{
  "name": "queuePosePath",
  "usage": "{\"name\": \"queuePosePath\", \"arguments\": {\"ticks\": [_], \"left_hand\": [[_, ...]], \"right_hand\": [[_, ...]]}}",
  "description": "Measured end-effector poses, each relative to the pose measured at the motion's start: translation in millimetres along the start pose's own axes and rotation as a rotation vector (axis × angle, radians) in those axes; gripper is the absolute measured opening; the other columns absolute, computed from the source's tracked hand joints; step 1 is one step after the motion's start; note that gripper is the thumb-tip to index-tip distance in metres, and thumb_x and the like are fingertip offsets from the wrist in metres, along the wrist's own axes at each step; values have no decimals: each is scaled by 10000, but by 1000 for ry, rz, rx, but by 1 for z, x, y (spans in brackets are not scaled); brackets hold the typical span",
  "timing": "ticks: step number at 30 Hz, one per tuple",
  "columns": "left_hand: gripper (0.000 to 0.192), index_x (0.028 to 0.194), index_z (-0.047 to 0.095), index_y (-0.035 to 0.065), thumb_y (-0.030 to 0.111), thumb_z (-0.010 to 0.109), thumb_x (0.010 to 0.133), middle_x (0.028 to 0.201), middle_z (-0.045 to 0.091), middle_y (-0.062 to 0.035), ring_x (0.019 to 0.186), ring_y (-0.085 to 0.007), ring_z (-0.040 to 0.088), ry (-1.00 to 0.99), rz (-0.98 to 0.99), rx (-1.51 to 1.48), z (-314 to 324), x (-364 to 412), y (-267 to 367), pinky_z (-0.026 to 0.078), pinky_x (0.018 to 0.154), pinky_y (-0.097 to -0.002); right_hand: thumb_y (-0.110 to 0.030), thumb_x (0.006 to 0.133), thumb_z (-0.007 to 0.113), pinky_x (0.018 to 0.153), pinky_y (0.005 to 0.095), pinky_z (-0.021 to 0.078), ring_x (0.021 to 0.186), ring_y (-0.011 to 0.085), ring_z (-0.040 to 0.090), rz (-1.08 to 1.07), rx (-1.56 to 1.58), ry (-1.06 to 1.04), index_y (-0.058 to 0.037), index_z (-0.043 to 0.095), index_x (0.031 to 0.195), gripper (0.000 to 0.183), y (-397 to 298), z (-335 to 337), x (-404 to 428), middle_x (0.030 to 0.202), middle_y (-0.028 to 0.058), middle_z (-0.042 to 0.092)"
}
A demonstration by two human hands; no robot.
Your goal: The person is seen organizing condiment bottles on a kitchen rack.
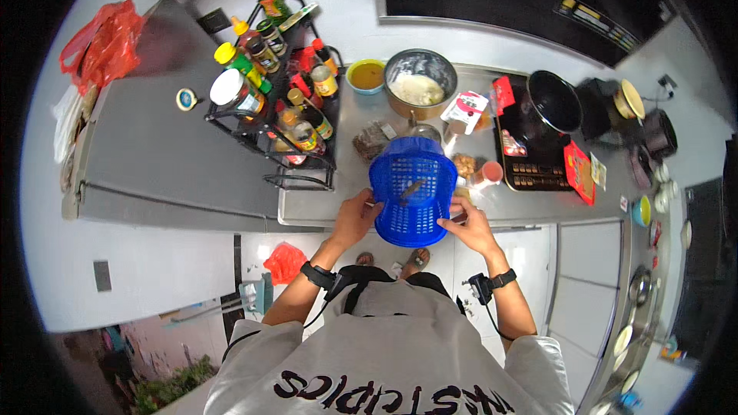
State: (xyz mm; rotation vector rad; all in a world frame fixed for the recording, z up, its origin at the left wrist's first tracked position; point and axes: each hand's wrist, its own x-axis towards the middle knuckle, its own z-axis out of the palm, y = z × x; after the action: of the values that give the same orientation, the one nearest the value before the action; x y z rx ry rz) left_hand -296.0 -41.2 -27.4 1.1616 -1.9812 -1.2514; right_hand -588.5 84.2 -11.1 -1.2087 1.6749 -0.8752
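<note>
A blue plastic basket with slotted walls [418, 222] is held over the front edge of the steel counter [311, 204]. My left hand [353, 220] grips its left side. On its right side my right hand [471, 225] has hold of the rim, thumb and fingers against the plastic. Something small and brownish [412, 189] shows inside the basket; its kind cannot be told. Behind the basket stand a metal pot with white, doughy contents [418, 89] and a bowl of amber liquid [367, 76]. A clear bag of dark dry food [372, 139] lies to the basket's left.
A black rack [300, 180] crowded with sauce bottles stands at the left, beside a grey cabinet or fridge [173, 150]. To the right are a red-lidded jar [489, 174], an induction cooker [533, 176] and a black pot [554, 102]. A red bag [285, 263] lies on the floor.
</note>
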Motion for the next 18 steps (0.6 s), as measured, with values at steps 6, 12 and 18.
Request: {"name": "queuePosePath", "arguments": {"ticks": [6, 12, 18], "left_hand": [[191, 1069, 637, -5, 152, 693, 975, 917, 740, -134, 741, -206, 721, -291, 243, -9, 25, 9, 17, 546, 656, -354], [216, 1017, 614, -22, 169, 691, 951, 883, 722, -190, 749, -306, 718, -631, 251, 5, 47, -17, 61, 547, 660, -408], [223, 1020, 655, -25, 168, 723, 931, 869, 741, -172, 666, -260, 726, -932, 304, -14, 85, -64, 75, 552, 624, -375]], "right_hand": [[-288, 793, 891, 868, 409, 590, 1036, 261, 711, 89, 67, 319, -52, 443, 1486, 858, 6, 8, -69, 1235, 169, 690], [-230, 825, 855, 857, 392, 598, 1018, 255, 719, 178, 81, 670, -19, 501, 1428, 730, 11, 48, -182, 1175, 174, 710], [-80, 833, 700, 697, 380, 571, 821, 214, 726, 335, 0, 872, 41, 620, 1214, 407, 27, 96, -283, 993, 190, 748]]}}
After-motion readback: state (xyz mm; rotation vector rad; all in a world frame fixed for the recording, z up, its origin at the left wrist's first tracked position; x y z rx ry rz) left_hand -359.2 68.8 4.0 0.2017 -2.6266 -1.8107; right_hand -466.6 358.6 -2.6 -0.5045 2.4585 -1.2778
